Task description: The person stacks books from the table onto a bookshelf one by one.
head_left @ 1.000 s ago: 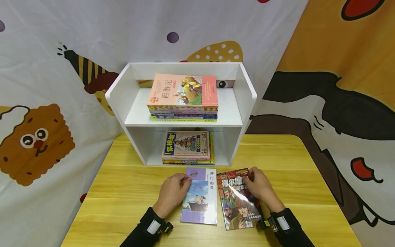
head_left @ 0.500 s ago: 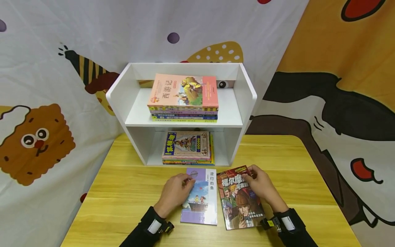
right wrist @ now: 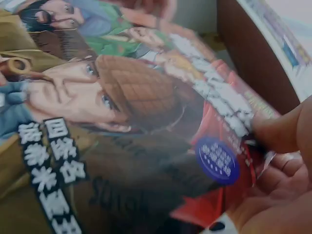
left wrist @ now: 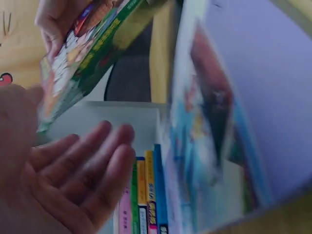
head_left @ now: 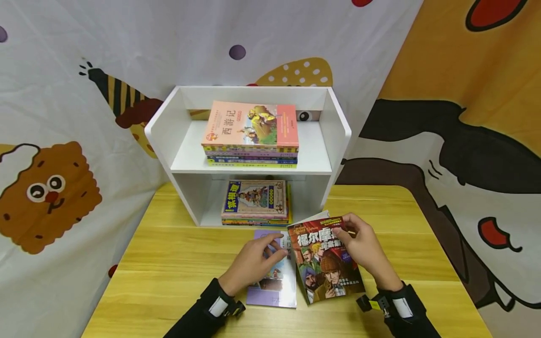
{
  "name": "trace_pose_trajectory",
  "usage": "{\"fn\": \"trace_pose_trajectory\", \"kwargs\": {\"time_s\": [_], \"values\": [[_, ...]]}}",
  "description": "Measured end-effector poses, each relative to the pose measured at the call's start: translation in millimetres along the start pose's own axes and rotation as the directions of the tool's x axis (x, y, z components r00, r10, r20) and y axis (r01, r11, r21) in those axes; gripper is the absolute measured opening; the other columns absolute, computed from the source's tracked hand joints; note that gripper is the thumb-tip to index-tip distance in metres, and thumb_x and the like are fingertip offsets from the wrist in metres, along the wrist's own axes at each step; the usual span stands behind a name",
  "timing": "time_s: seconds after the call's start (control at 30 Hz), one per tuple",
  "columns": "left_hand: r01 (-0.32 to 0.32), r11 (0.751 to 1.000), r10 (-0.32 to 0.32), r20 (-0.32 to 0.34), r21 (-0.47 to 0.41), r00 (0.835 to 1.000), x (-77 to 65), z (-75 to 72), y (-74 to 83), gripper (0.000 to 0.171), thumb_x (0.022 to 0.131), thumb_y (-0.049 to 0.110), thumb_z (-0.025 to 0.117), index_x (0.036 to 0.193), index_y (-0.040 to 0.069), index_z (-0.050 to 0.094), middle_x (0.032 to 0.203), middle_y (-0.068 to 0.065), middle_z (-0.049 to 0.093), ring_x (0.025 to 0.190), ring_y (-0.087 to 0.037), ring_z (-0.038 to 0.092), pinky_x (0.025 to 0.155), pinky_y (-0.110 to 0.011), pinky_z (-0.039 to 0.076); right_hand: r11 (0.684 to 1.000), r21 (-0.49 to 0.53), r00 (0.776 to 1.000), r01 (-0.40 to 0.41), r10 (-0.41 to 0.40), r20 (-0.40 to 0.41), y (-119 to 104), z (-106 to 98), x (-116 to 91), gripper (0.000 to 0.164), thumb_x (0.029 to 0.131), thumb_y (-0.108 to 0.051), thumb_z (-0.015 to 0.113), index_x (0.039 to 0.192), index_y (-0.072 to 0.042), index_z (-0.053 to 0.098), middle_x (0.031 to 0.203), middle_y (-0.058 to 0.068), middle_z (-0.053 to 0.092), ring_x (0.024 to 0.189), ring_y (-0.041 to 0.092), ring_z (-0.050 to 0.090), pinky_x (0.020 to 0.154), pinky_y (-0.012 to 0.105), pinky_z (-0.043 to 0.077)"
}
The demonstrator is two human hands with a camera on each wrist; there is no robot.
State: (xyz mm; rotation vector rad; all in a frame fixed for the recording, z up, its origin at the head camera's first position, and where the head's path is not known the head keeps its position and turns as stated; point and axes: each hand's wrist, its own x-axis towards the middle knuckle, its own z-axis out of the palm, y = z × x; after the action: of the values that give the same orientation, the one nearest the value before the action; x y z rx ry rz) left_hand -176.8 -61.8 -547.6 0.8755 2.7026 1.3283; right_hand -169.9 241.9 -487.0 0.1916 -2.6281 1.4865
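My right hand point(head_left: 368, 249) pinches the upper right corner of a dark red paperback point(head_left: 331, 263) with a detective in a cap on its cover, thumb on top. The book is lifted and tilted, and its green spine point(left wrist: 100, 51) shows in the left wrist view. A pale flap point(head_left: 314, 216) sticks out behind its top edge. My left hand point(head_left: 253, 264) hovers over a purple and white paperback point(head_left: 276, 298) lying on the table, its fingers spread towards the red book. In the left wrist view these fingers point(left wrist: 105, 161) are apart from both books. The hand and the red book partly cover the purple one.
A white two-tier shelf point(head_left: 338, 136) stands at the back of the wooden table point(head_left: 169, 263). A stack of books topped by a pink one point(head_left: 253, 124) lies on its upper level, another stack point(head_left: 255, 199) below. A printed cloth point(head_left: 127, 42) hangs behind.
My right hand has lifted the red book off the table and shifted it left and away from me. My left hand has moved right across the purple book, its fingers opening towards the red one.
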Motion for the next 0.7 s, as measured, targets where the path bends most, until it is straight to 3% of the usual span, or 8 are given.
{"fn": "trace_pose_trajectory", "kwargs": {"time_s": [0.1,0.2,0.4,0.5,0.6,0.7], "values": [[-0.047,0.992,0.045,-0.012,-0.114,0.999,0.8,-4.9,9.1,0.043,0.093,0.049,0.053,0.131,0.031,0.046,0.092,0.011,0.063,0.074,-0.004,0.059,0.064,-0.026,0.053,0.989,0.145,0.997,0.013,-0.023,0.069,-14,8,0,0.019,0.091,-0.024,0.062,0.104,-0.013,0.053,0.101,0.013,0.06,0.082,0.026,0.06,0.063,0.04,0.055],[-0.108,0.979,0.096,-0.074,-0.173,0.993,0.6,-13.6,19.1,0.036,0.093,0.041,0.056,0.128,0.034,0.048,0.084,0.013,0.063,0.07,-0.004,0.059,0.061,-0.028,0.052,0.97,0.239,0.99,0.035,-0.066,0.122,-25,17,-1,0.021,0.09,-0.019,0.063,0.107,-0.015,0.052,0.105,0.015,0.059,0.084,0.031,0.062,0.062,0.041,0.056],[-0.248,0.967,0.234,-0.174,-0.061,0.956,-2.2,-34.0,31.5,0.036,0.096,0.027,0.055,0.131,0.032,0.048,0.058,0.015,0.05,0.044,0.005,0.037,0.045,-0.019,0.038,0.961,0.238,0.982,0.137,-0.164,0.095,-32,24,2,0.049,0.087,-0.024,0.068,0.13,-0.021,0.045,0.107,0.003,0.056,0.087,0.023,0.053,0.076,0.037,0.05],[-0.315,0.949,0.305,-0.22,-0.012,0.927,-3.5,-43.7,34.2,0.033,0.096,0.023,0.056,0.128,0.028,0.05,0.065,0.014,0.053,0.045,0.007,0.035,0.042,-0.014,0.032,0.972,0.181,0.981,0.151,-0.169,0.092,-32,25,2,0.054,0.086,-0.028,0.068,0.135,-0.025,0.044,0.113,-0.001,0.05,0.094,0.019,0.051,0.086,0.04,0.046],[-0.327,0.944,0.3,-0.298,-0.043,0.906,-4.4,-53.4,36.5,0.028,0.094,0.019,0.058,0.121,0.024,0.052,0.075,0.01,0.057,0.049,0.003,0.042,0.043,-0.014,0.036,0.982,0.109,0.969,0.157,-0.174,0.172,-36,25,-1,0.041,0.09,-0.031,0.064,0.129,-0.027,0.052,0.117,-0.003,0.052,0.103,0.016,0.051,0.09,0.048,0.045],[-0.305,0.94,0.23,-0.376,-0.154,0.898,-6.3,-60.2,37.1,0.022,0.093,0.016,0.06,0.114,0.02,0.053,0.088,0.003,0.062,0.06,-0.007,0.056,0.047,-0.022,0.047,0.983,0.094,0.941,0.16,-0.18,0.286,-41,22,-5,0.026,0.095,-0.027,0.056,0.121,-0.023,0.057,0.113,0.003,0.059,0.097,0.02,0.056,0.079,0.044,0.05]]}}
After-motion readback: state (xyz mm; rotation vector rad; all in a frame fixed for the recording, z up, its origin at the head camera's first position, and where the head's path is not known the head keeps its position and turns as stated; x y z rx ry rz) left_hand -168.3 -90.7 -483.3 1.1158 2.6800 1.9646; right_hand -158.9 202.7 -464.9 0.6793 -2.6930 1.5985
